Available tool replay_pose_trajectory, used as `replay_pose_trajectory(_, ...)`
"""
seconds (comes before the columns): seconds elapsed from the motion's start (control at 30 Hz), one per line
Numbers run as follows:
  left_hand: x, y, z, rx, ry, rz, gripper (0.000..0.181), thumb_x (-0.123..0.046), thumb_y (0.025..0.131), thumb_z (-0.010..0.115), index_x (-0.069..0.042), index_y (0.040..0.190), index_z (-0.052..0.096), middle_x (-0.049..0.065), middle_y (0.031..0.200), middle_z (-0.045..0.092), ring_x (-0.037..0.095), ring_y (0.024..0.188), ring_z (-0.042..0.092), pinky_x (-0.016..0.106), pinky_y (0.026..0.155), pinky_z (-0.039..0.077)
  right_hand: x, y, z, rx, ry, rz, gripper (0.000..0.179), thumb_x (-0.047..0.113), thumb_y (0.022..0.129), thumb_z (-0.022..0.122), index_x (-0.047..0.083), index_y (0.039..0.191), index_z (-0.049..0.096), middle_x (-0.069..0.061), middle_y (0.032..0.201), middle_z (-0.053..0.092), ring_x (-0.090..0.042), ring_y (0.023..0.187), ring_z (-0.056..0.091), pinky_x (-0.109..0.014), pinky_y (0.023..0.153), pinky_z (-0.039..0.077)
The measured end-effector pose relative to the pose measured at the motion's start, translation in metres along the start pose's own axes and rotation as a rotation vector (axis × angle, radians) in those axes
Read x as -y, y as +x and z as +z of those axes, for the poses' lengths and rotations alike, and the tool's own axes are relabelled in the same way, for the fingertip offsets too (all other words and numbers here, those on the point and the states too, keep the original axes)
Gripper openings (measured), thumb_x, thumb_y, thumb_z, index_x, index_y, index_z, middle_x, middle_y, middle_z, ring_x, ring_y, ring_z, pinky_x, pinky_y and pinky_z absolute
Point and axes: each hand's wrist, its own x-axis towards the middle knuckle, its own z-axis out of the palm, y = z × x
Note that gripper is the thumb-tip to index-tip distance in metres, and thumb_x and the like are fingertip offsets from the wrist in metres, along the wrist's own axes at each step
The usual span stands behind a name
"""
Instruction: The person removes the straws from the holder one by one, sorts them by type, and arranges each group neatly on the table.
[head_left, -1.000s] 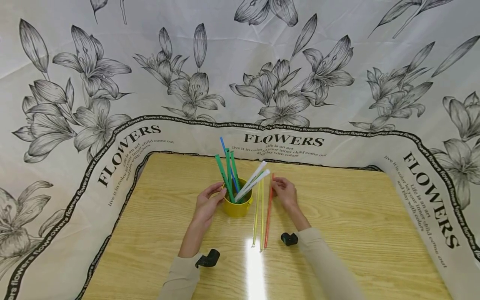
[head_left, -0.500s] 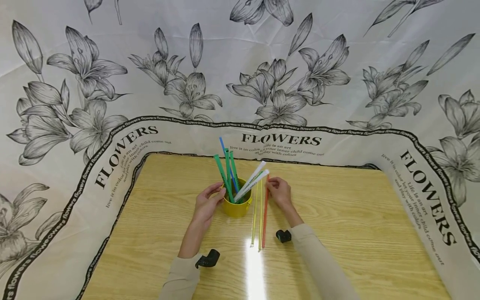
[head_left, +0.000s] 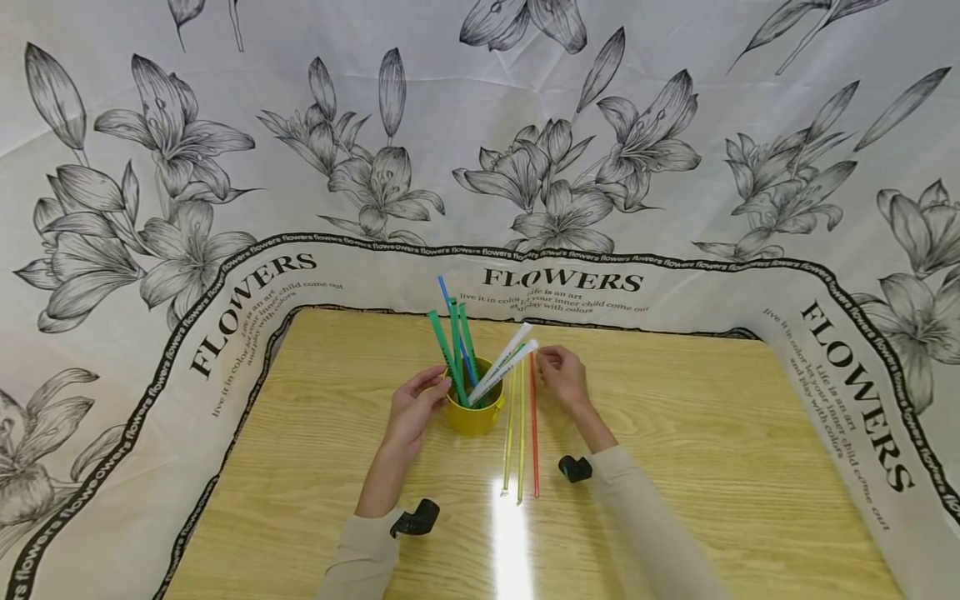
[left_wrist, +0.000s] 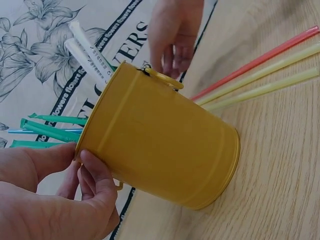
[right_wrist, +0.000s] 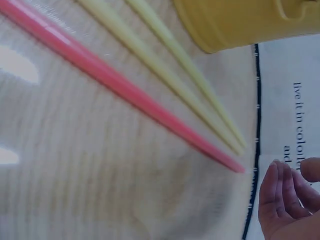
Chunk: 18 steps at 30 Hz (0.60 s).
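Note:
A yellow bucket (head_left: 472, 421) stands on the table, with green straws (head_left: 442, 346), a blue straw (head_left: 444, 292) and white-wrapped straws (head_left: 517, 340) leaning out of it. My left hand (head_left: 411, 407) pinches its rim on the left side, thumb outside, as the left wrist view shows. To the bucket's right lie two yellow straws (head_left: 522, 442) and a red straw (head_left: 535, 433), roughly side by side. My right hand (head_left: 564, 375) hovers by the far end of the red straw, its fingers loosely bent and holding nothing; in the right wrist view, a gap separates the fingers (right_wrist: 280, 192) from the straw tip.
The wooden table (head_left: 675, 433) ends at a white cloth (head_left: 405, 275) printed with flowers and lettering, which rises at the back and both sides. Bright glare (head_left: 512, 542) lies on the tabletop in front of the straws. A black wrist camera (head_left: 416, 517) sits on the left wrist.
The right hand slid the red straw left toward the yellow ones, then came off it. The straw's near end has since turned slightly right. The left hand stays on the bucket.

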Motion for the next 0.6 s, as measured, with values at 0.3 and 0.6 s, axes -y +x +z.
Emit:
replay_pose_trajectory(0.3, -0.002, -0.003, 0.0, -0.008, -0.006, -0.025, 0.032, -0.001, 0.098, 0.069, 0.006, 0.129, 0.066, 0.006, 0.105, 0.058, 0.019, 0.096, 0.06, 0.03, 0.088, 0.054, 0.038, 0.006, -0.014, 0.018, 0.091, -0.086, 0.036, 0.019, 0.109, 0.053, -0.011, 0.126, 0.063, -0.03, 0.116, 0.067, -0.04, 0.1, 0.069, -0.048, 0.088, 0.059)
replay_pose_trajectory(0.6, -0.004, -0.001, 0.0, -0.006, 0.004, -0.042, 0.032, -0.003, 0.098, 0.069, 0.002, 0.13, 0.067, 0.006, 0.109, 0.057, 0.017, 0.095, 0.06, 0.035, 0.095, 0.052, 0.078, 0.009, -0.025, 0.068, 0.089, -0.133, 0.039, 0.023, 0.11, 0.053, -0.009, 0.13, 0.061, -0.028, 0.119, 0.067, -0.037, 0.103, 0.069, -0.044, 0.089, 0.059)
